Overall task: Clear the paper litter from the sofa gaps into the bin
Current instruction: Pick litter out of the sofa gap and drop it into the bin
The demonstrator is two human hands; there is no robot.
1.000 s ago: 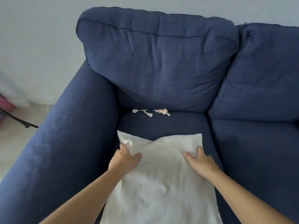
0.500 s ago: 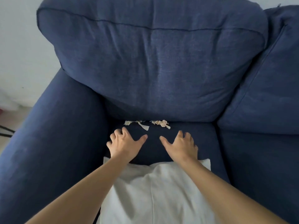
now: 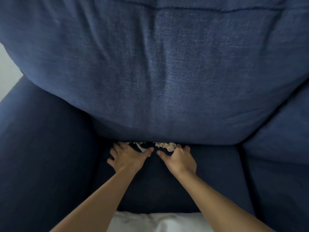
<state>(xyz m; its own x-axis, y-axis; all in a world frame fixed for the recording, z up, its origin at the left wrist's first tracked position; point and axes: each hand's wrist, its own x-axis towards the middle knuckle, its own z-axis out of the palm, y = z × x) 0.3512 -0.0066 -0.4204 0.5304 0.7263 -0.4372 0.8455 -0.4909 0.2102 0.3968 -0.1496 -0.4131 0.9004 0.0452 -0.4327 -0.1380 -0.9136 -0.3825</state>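
Torn scraps of pale paper litter lie along the gap where the blue back cushion meets the seat cushion. A thin white strip of it lies further left. My left hand rests palm down on the seat, fingers spread, its fingertips at the gap beside the strip. My right hand is also spread on the seat, fingertips touching the crumpled scraps. Neither hand holds anything. No bin is in view.
The sofa's left armrest rises beside my left arm. A second seat and back cushion adjoin on the right. A white pillow lies at the seat's front edge between my forearms.
Both hands left the white pillow and slid forward across the seat to the gap with the paper. The view moved in closer to the back cushion.
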